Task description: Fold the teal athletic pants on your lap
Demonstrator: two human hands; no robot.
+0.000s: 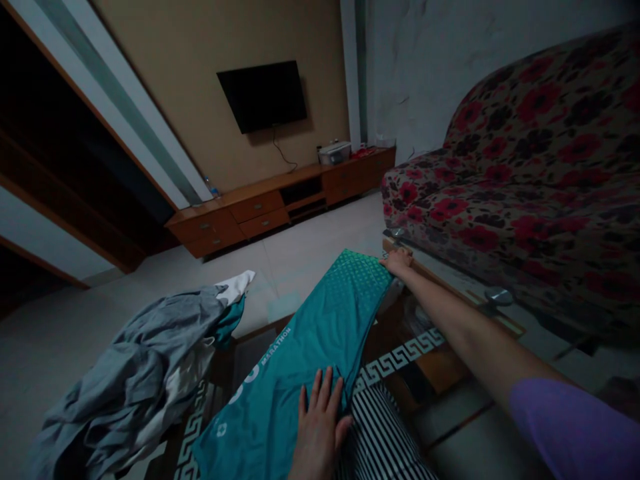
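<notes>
A teal shirt (320, 320) with white "MARATHON" lettering lies folded lengthwise across the glass coffee table (400, 357). My left hand (319, 417) rests flat on its near part, fingers spread. At the far right corner, my right hand (399, 260) pinches the shirt's edge, with its arm stretched forward. Under the near right side of the shirt is a black-and-white striped cloth (383, 433), partly covered. To the left sits a heap of grey clothes (145, 360) with white and teal pieces in it.
Past the table, a wooden TV cabinet (260, 207) runs along the wall below a television (265, 97). A white box (335, 153) stands on the cabinet. The floral sofa (480, 193) borders the table's right side. Pale floor tiles (280, 247) lie between table and cabinet.
</notes>
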